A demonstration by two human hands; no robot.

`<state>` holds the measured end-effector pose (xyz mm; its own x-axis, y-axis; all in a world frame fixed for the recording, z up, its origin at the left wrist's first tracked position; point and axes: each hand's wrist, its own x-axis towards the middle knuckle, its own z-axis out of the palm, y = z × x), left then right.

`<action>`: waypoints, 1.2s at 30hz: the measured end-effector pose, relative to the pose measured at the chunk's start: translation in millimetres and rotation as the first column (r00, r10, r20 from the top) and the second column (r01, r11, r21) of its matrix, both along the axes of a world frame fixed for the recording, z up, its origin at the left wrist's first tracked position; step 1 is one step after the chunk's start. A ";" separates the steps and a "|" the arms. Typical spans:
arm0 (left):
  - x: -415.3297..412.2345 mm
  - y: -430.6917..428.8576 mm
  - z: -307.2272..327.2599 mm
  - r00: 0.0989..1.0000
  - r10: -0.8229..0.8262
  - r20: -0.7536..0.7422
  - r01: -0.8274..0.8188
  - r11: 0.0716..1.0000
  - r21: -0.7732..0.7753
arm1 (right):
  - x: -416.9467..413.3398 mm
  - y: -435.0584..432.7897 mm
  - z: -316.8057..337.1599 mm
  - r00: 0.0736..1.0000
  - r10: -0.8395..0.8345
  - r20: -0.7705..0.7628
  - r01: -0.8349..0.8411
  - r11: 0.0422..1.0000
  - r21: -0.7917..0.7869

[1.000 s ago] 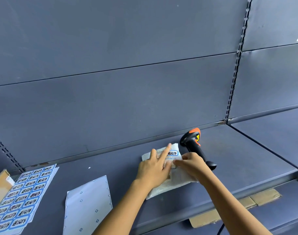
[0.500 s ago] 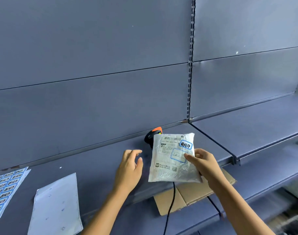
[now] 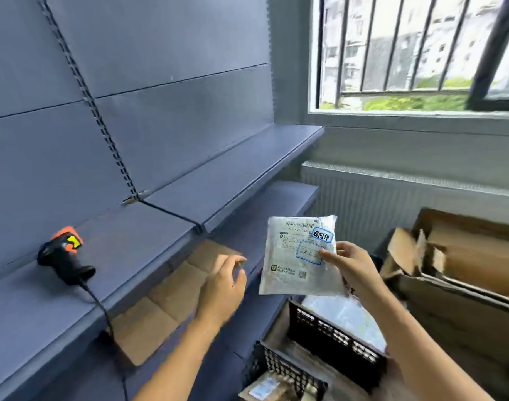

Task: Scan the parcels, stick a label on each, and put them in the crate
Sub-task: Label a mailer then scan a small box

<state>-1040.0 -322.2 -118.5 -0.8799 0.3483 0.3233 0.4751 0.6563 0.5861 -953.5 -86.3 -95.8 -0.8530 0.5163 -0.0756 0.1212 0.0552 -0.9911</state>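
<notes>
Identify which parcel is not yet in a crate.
The white labelled parcel held in the right hand, above the black crate; the plastic-wrapped parcel below it already lies inside that crate.

The blue-grey shelf (image 3: 149, 244) bears a black-and-orange scanner (image 3: 63, 256) lying on its side near the back panel (image 3: 160, 125), its cable (image 3: 98, 308) running over the front edge, while the lower shelf (image 3: 288, 198) beneath carries flattened brown cardboard sheets (image 3: 172, 290).

The parcel (image 3: 288, 280) in my right hand (image 3: 352, 263) reads "47-A02-060" under its barcode (image 3: 301, 225). Its blue-edged sticker (image 3: 322, 236) says "退回件"; smaller print is illegible.
</notes>
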 end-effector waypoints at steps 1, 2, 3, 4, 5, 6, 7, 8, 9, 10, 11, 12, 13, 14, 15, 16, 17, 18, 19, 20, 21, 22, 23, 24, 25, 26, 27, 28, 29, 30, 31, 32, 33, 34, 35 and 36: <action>7.5 21.7 -2.8 0.998 -0.056 0.026 0.056 0.998 -0.003 | 23.2 19.7 -3.5 0.998 -0.067 -0.001 0.067 0.998 -0.002; 15.8 39.8 -5.8 0.993 -0.106 0.048 0.107 0.994 -0.003 | 45.4 34.5 -5.7 0.992 -0.126 0.008 0.126 0.992 -0.012; 28.0 59.7 -10.2 0.983 -0.168 0.072 0.169 0.986 -0.004 | 73.3 48.8 -9.9 0.980 -0.198 0.017 0.199 0.980 -0.030; 39.5 75.8 -14.5 0.970 -0.228 0.084 0.229 0.973 0.001 | 97.4 58.9 -13.1 0.966 -0.258 0.018 0.259 0.965 -0.051; 52.6 91.8 -18.8 0.951 -0.294 0.098 0.295 0.955 0.001 | 122.8 65.7 -15.4 0.946 -0.324 0.020 0.325 0.943 -0.075; 65.9 105.7 -23.3 0.931 -0.346 0.119 0.349 0.937 -0.005 | 145.3 70.2 -18.6 0.923 -0.384 0.032 0.385 0.918 -0.090; 78.8 116.7 -26.4 0.913 -0.383 0.139 0.388 0.922 -0.011 | 163.1 73.5 -21.8 0.905 -0.423 0.051 0.426 0.900 -0.091; 94.4 127.9 -30.9 0.893 -0.418 0.166 0.424 0.905 -0.005 | 182.9 75.6 -25.3 0.888 -0.454 0.077 0.459 0.886 -0.072; 107.6 136.5 -35.2 0.875 -0.447 0.187 0.454 0.891 0.007 | 199.0 76.6 -27.9 0.876 -0.473 0.099 0.478 0.877 -0.047; 119.2 146.3 -38.9 0.854 -0.480 0.202 0.486 0.874 0.020 | 214.7 78.4 -29.8 0.860 -0.498 0.113 0.504 0.863 -0.030; 128.4 155.7 -42.3 0.837 -0.504 0.216 0.511 0.859 0.023 | 228.6 80.7 -30.8 0.846 -0.519 0.122 0.525 0.851 -0.018; 135.2 163.9 -44.8 0.827 -0.514 0.228 0.522 0.852 0.026 | 239.3 83.0 -31.0 0.838 -0.531 0.129 0.537 0.844 -0.017; 144.1 173.0 -46.4 0.818 -0.520 0.247 0.529 0.848 0.032 | 251.7 86.5 -30.9 0.831 -0.539 0.139 0.546 0.838 -0.017; 151.7 180.8 -47.4 0.806 -0.528 0.267 0.539 0.842 0.037 | 261.6 90.0 -30.8 0.826 -0.545 0.144 0.553 0.833 -0.022; 158.4 188.5 -47.7 0.794 -0.540 0.277 0.554 0.832 0.036 | 269.8 95.3 -30.8 0.822 -0.550 0.148 0.559 0.829 -0.027; 163.6 195.6 -47.6 0.786 -0.552 0.279 0.569 0.822 0.024 | 275.8 100.9 -31.8 0.821 -0.551 0.152 0.561 0.827 -0.031; 166.7 202.4 -46.6 0.781 -0.562 0.272 0.582 0.813 0.009 | 279.4 106.5 -33.8 0.820 -0.551 0.156 0.561 0.827 -0.033; 168.0 212.4 -45.6 0.779 -0.568 0.265 0.590 0.807 -0.003 | 281.5 115.0 -36.5 0.821 -0.550 0.152 0.561 0.827 -0.035; 167.6 223.0 -45.0 0.779 -0.568 0.264 0.592 0.806 -0.011 | 282.4 123.5 -38.9 0.820 -0.552 0.150 0.562 0.827 -0.030; 165.5 236.9 -45.5 0.781 -0.566 0.264 0.590 0.807 -0.017 | 282.1 134.9 -40.5 0.823 -0.550 0.143 0.558 0.829 -0.021; 163.2 251.0 -46.3 0.785 -0.558 0.268 0.583 0.812 -0.016 | 281.5 146.8 -42.1 0.828 -0.543 0.140 0.550 0.835 -0.014; 160.9 264.0 -47.3 0.790 -0.549 0.271 0.572 0.820 -0.006 | 280.4 158.2 -43.4 0.834 -0.533 0.141 0.539 0.842 -0.008; 160.2 278.8 -48.3 0.796 -0.539 0.275 0.559 0.829 0.006 | 279.9 172.4 -44.0 0.841 -0.520 0.149 0.526 0.850 -0.001; 160.5 291.3 -49.4 0.799 -0.533 0.277 0.553 0.833 0.010 | 280.0 184.9 -45.6 0.844 -0.512 0.160 0.518 0.856 0.006; 161.2 304.7 -49.6 0.803 -0.529 0.274 0.548 0.836 0.007 | 278.9 200.4 -46.0 0.850 -0.501 0.164 0.506 0.862 0.013; 161.5 316.6 -50.1 0.807 -0.523 0.274 0.543 0.840 0.001 | 276.8 215.8 -45.8 0.858 -0.488 0.162 0.491 0.871 0.023; 161.5 325.4 -50.4 0.812 -0.515 0.273 0.537 0.844 -0.006 | 273.3 228.9 -44.7 0.864 -0.479 0.154 0.481 0.876 0.028; 159.8 335.3 -50.4 0.820 -0.505 0.269 0.526 0.851 -0.005 | 267.7 243.5 -42.3 0.873 -0.468 0.139 0.469 0.883 0.026; 157.1 343.1 -50.1 0.827 -0.496 0.267 0.514 0.858 0.001 | 261.7 255.6 -40.6 0.881 -0.457 0.124 0.458 0.889 0.020; 152.3 349.0 -50.3 0.833 -0.481 0.272 0.498 0.867 0.008 | 254.2 266.4 -40.3 0.887 -0.446 0.118 0.448 0.894 0.013; 147.0 352.7 -50.5 0.840 -0.464 0.282 0.482 0.876 0.009 | 246.6 274.7 -41.5 0.891 -0.437 0.122 0.440 0.898 0.007; 141.5 354.4 -51.2 0.844 -0.447 0.296 0.467 0.884 0.000 | 239.6 279.1 -43.7 0.896 -0.424 0.131 0.427 0.904 0.010; 133.7 357.1 -52.3 0.853 -0.425 0.304 0.449 0.893 -0.011 | 230.4 285.6 -46.9 0.905 -0.401 0.141 0.403 0.915 0.015; 125.4 360.0 -53.3 0.861 -0.402 0.311 0.429 0.903 -0.020 | 221.7 291.7 -49.7 0.914 -0.377 0.152 0.379 0.925 0.019; 114.9 364.4 -54.6 0.868 -0.381 0.318 0.408 0.913 -0.022 | 210.8 299.9 -52.8 0.919 -0.361 0.161 0.364 0.931 0.012; 104.8 369.0 -56.2 0.872 -0.364 0.327 0.391 0.920 -0.021 | 200.4 307.0 -55.2 0.922 -0.351 0.167 0.355 0.935 0.003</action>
<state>-935.2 46.7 -174.8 -0.7261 0.6875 0.0106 0.4992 0.5166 0.6956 -753.1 220.8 -150.9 -0.5908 0.7776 -0.2152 0.2869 -0.0468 -0.9568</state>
